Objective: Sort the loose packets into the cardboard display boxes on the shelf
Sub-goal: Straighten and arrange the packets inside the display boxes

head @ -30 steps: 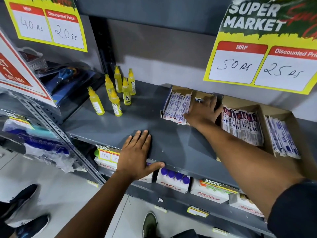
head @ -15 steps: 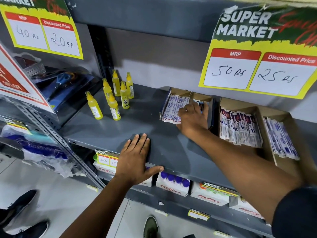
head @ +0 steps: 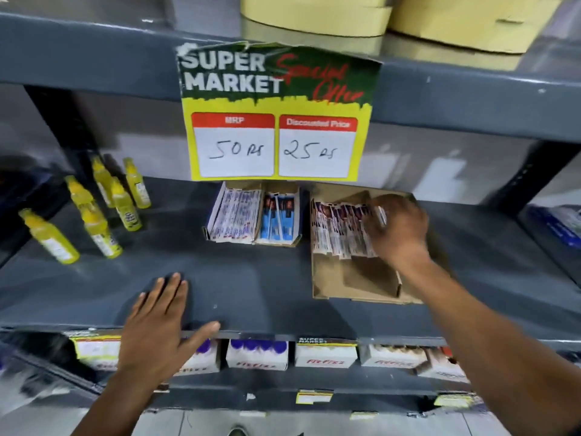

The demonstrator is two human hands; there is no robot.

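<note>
A small cardboard display box [head: 220, 239] sits mid-shelf, with white-and-purple packets [head: 234, 215] in its left slot and blue packets [head: 279, 217] in its right slot. To its right, a larger cardboard display box [head: 355, 278] holds a row of red-and-white packets [head: 336, 231]. My right hand [head: 399, 228] is inside this box, blurred, with its fingers curled over the right end of that row. Whatever lies further right in the box is hidden by the hand. My left hand [head: 163, 325] lies flat on the shelf's front edge, fingers spread.
Several yellow bottles [head: 103, 212] stand at the shelf's left. A yellow price sign [head: 273, 146] hangs from the shelf above, over the boxes' back. White Fitfizz cartons [head: 257, 357] line the shelf below. Dark uprights flank the bay.
My right hand has left the small left box and moved right into the larger box, onto the red-and-white packets. The camera has swung right and up. My left hand stays on the shelf edge.
</note>
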